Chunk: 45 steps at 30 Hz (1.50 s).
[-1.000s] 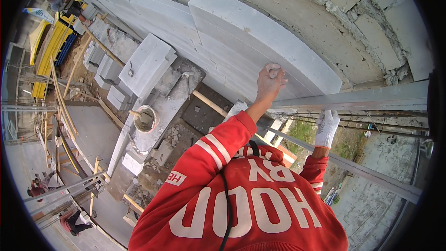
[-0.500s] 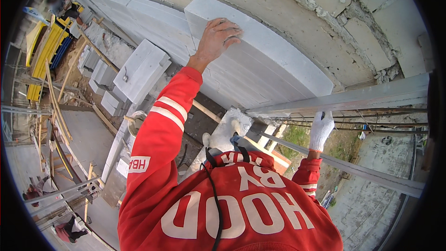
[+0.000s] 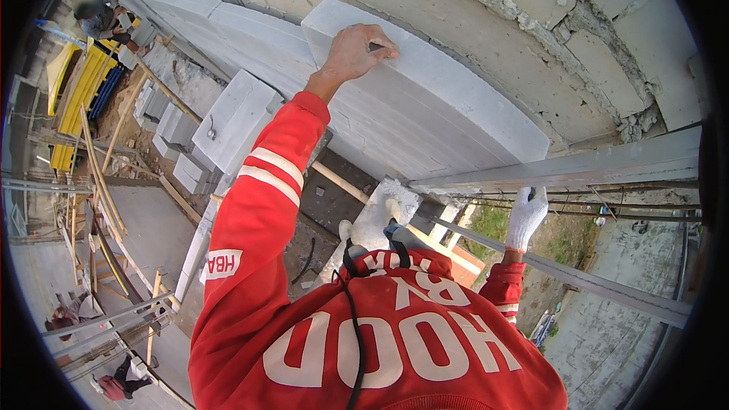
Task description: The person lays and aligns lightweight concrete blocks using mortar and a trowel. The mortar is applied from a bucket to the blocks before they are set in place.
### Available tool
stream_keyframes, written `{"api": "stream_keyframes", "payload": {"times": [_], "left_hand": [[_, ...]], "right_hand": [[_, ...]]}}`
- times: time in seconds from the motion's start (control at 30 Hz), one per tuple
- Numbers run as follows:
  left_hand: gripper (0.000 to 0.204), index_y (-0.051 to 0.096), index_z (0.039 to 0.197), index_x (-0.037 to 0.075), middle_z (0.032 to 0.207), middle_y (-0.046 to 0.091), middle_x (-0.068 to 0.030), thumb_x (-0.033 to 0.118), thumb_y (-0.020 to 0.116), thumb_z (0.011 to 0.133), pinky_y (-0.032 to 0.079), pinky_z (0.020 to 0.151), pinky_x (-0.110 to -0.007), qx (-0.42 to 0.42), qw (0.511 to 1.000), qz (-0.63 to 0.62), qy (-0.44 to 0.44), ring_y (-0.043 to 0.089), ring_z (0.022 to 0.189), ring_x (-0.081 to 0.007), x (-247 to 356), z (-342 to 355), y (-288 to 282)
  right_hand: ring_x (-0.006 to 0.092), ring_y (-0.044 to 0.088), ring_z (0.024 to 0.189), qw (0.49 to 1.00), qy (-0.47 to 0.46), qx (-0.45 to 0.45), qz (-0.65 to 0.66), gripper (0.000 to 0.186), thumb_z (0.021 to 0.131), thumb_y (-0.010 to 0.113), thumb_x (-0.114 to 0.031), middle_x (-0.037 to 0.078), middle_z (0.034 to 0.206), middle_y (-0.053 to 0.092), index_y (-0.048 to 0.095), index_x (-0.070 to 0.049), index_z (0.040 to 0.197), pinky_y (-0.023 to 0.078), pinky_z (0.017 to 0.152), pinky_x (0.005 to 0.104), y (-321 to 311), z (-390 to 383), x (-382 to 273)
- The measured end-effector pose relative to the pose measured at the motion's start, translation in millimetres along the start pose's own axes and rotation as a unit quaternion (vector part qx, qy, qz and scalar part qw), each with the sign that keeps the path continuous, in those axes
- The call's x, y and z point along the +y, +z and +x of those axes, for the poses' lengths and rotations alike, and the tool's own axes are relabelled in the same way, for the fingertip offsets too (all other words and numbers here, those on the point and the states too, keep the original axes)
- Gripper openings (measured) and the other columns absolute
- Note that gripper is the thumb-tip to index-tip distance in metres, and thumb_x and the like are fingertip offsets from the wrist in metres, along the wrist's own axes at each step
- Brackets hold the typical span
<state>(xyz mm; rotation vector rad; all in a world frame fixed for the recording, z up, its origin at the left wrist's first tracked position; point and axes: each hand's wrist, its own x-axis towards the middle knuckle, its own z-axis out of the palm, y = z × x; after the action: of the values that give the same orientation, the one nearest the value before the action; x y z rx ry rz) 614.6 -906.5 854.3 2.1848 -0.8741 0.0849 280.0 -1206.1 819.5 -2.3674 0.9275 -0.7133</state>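
My bare left hand [image 3: 357, 51] rests on the top of a long light-grey concrete block [image 3: 456, 95], near its left end. The fingers are curled and the fingertips meet the thumb in a pinch; whatever lies between them is too small to see. Below this block runs a wall of the same pale blocks [image 3: 254, 45]. To the right, my right hand [image 3: 525, 220] wears a white knit glove and is closed just under a grey metal beam [image 3: 600, 159]. A dark spot shows between its fingers, but what it grips is hidden.
A rough concrete wall [image 3: 524, 61] rises behind the blocks. Loose blocks [image 3: 235, 110] are stacked at left, among wooden poles [image 3: 114, 118]. A second metal bar [image 3: 600, 288] crosses at right, over a drop to the ground. Other people [image 3: 106, 19] are at far left and lower left.
My left hand has gone from lying with fingers spread over the block to a curled pinch on its top. My right hand stays beside the beam. The view has shifted slightly.
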Motion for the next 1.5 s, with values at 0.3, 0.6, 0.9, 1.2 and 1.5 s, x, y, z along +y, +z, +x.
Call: {"api": "stream_keyframes", "payload": {"times": [0.3,0.6,0.9,1.2,1.5], "left_hand": [[0.025,0.071,0.103,0.009,0.098,0.069,-0.0055,0.011,0.072,0.078,0.048,0.084,-0.036,0.201,0.972,0.022,0.115,0.061,0.094,-0.0269,54.9,-17.7,39.5],[0.028,0.072,0.097,0.017,0.122,0.056,-0.0003,0.019,0.079,0.071,0.035,0.096,-0.046,0.092,0.953,0.149,0.246,0.049,0.115,-0.0226,73.5,-69.9,94.6],[0.060,0.052,0.136,0.027,0.138,0.048,-0.0099,0.051,0.066,0.083,0.027,0.109,-0.055,-0.039,0.950,0.163,0.262,0.040,0.133,-0.0306,145.2,-26.1,126.8],[0.066,0.050,0.138,0.038,0.140,0.045,-0.0149,0.067,0.058,0.079,0.019,0.113,-0.061,-0.158,0.940,0.162,0.255,0.038,0.135,-0.0318,141.6,9.7,144.8],[0.065,0.053,0.135,0.038,0.141,0.046,-0.0123,0.070,0.056,0.078,0.016,0.115,-0.059,-0.164,0.946,0.147,0.236,0.036,0.136,-0.0303,142.1,8.7,142.1]], "right_hand": [[0.0300,0.055,0.061,0.997,-0.049,0.058,0.019,0.008,0.085,0.057,-0.005,0.017,0.074,0.059,0.061,0.001,0.088,0.045,0.060,0.0348,-1.0,1.8,-8.9],[0.0199,0.056,0.058,0.995,-0.008,0.070,0.072,0.008,0.084,0.060,-0.005,0.016,0.068,0.059,0.060,0.003,0.083,0.046,0.059,0.0319,-5.2,4.6,3.6],[0.0187,0.056,0.058,0.999,-0.004,0.002,0.051,0.014,0.082,0.061,-0.010,0.016,0.068,0.060,0.063,0.004,0.085,0.046,0.058,0.0315,-22.0,12.3,-3.2],[0.0181,0.051,0.057,0.994,-0.042,0.049,0.091,0.009,0.080,0.062,-0.006,0.013,0.069,0.058,0.063,0.002,0.083,0.044,0.057,0.0312,-13.2,5.6,-4.8],[0.0086,0.040,0.059,0.993,-0.032,0.080,0.075,0.007,0.086,0.060,-0.005,0.001,0.065,0.049,0.061,0.002,0.088,0.038,0.054,0.0259,-12.1,8.3,-8.6]]}}
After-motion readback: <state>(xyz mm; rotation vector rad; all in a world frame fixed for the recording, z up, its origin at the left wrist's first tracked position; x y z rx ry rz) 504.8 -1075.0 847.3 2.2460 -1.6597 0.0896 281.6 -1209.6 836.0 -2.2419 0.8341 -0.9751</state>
